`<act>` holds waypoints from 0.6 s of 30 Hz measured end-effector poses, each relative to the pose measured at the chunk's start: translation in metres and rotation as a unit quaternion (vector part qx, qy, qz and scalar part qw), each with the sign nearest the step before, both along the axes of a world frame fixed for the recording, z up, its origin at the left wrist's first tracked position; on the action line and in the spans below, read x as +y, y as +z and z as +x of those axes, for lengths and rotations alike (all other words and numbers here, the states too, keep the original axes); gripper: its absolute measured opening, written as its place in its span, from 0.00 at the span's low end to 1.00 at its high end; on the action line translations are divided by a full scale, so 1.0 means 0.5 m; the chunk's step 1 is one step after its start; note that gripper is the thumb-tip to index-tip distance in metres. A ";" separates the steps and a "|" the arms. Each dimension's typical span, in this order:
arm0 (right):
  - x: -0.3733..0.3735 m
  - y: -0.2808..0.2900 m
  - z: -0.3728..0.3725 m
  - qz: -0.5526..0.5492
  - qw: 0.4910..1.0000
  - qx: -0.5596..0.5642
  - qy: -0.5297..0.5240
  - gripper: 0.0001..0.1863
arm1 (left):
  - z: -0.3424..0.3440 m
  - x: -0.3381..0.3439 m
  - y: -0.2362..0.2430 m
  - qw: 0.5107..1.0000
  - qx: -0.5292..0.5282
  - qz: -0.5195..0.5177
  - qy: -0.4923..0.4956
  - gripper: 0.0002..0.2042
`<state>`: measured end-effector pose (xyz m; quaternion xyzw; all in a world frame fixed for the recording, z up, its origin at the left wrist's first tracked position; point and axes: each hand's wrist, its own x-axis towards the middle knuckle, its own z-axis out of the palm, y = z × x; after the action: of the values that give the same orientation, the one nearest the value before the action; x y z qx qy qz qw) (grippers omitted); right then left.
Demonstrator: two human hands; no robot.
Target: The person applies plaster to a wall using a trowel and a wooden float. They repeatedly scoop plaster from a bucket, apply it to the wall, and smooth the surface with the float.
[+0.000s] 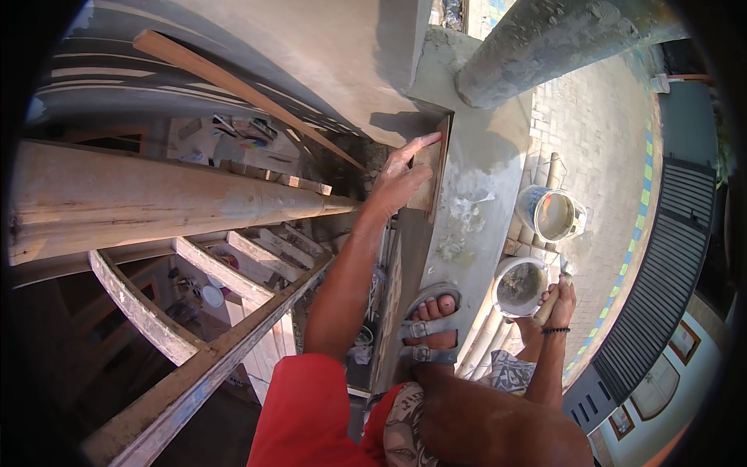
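My left hand (401,177) presses a flat wooden float (433,167) against the wet grey plaster of a ledge (482,187), fingers spread over the board's back. My right hand (559,300) grips the wooden handle of a trowel (547,306), held low beside a grey bucket of mortar (520,286). The trowel's blade is mostly hidden behind the hand. My sandalled foot (430,321) rests on the narrow ledge below the float.
A second bucket (551,214) holding pale liquid stands beyond the first. Bamboo and timber scaffolding poles (179,198) cross the left side. A thick grey column (545,43) rises at the top. A paved yard (607,156) lies far below on the right.
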<state>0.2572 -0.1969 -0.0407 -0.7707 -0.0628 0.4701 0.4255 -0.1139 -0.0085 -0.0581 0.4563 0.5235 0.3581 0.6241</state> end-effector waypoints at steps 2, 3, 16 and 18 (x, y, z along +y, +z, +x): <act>-0.005 -0.003 0.005 0.001 1.000 0.003 -0.012 0.16 | 0.023 0.013 0.032 0.997 0.025 -0.075 0.014 0.28; -0.004 -0.005 0.001 0.001 1.000 0.009 -0.011 0.16 | 0.013 0.012 0.006 0.996 0.053 -0.067 -0.003 0.27; -0.024 -0.014 0.022 -0.032 0.999 -0.009 -0.014 0.15 | -0.027 -0.024 -0.024 0.997 -0.019 -0.071 -0.004 0.29; -0.014 -0.009 0.009 -0.036 0.999 -0.017 0.004 0.16 | -0.031 -0.011 -0.024 0.997 -0.025 -0.074 -0.005 0.30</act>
<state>0.2616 -0.2039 -0.0454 -0.7928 -0.0564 0.4609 0.3947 -0.1294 -0.0140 -0.0701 0.4022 0.5308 0.3261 0.6709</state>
